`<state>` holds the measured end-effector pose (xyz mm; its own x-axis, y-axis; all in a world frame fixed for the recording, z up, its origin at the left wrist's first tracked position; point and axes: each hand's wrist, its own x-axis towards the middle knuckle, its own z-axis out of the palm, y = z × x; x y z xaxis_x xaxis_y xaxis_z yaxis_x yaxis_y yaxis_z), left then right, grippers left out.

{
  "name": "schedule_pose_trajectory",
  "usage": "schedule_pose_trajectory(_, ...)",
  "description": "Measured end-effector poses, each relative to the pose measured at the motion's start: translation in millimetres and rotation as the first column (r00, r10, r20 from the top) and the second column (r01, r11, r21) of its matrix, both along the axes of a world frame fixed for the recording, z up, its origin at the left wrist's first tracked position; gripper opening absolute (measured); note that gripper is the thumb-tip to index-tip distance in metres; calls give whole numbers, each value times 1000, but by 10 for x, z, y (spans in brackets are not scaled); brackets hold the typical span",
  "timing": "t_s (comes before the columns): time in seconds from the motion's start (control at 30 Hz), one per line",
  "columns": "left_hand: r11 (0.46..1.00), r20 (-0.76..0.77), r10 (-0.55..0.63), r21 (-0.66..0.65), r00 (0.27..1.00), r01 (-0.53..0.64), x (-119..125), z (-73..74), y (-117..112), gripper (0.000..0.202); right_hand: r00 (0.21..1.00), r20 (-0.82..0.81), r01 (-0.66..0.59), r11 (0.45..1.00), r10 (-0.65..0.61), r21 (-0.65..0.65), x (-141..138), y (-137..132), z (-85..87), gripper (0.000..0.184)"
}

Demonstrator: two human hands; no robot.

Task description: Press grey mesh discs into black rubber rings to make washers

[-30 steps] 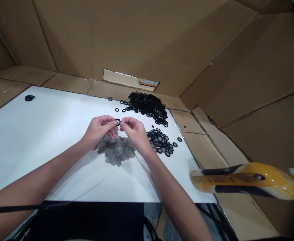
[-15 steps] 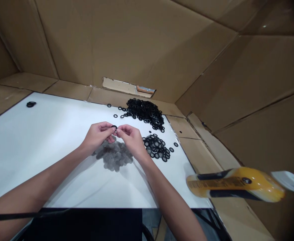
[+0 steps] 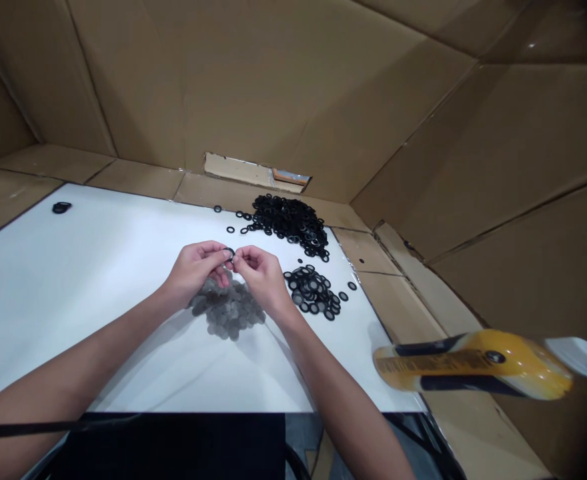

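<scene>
Between the fingertips of both hands is a small black ring. My left hand pinches it from the left, thumb on top. On the other side, my right hand grips its edge between thumb and finger. Whether a disc sits inside the ring is too small to tell. Just below the hands lies a heap of grey translucent discs. To the right of my right hand is a pile of black rings with grey centres. Farther back spreads a larger pile of plain black rings.
A yellow bottle with a white cap stands at the right edge of the white table. Some black pieces lie at the far left corner. Cardboard walls enclose the table, with a slot cut at the back.
Both hands stay in nearly the same place, still holding the ring. The ring is turned slightly, and the camera view has shifted a little.
</scene>
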<state>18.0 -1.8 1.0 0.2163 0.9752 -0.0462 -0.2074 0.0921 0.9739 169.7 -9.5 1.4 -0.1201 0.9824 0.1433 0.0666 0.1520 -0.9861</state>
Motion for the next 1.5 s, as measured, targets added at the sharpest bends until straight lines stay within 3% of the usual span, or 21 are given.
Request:
schedule_pose_trajectory(0.2, 999, 10, -38, 26, 999, 37, -30, -11, -7, 23, 1000, -18, -24, 1000, 24, 17, 25, 0, 26, 20)
schedule_pose_trajectory(0.4, 998, -41, 17, 55, 999, -15, -44, -30, 8, 22, 999, 27, -26, 1000, 27, -12, 62, 19, 39, 25)
schedule_pose_trajectory(0.83, 1000, 41, 4, -3, 999, -4, -29, -42, 12, 21, 998, 52, -27, 998, 29, -50, 71, -14, 82, 28)
schedule_pose_trajectory(1.5, 999, 34, 25, -48, 999, -23, 1, 19, 3, 20, 999, 52, -8, 1000, 8, 0, 56, -6, 68, 24)
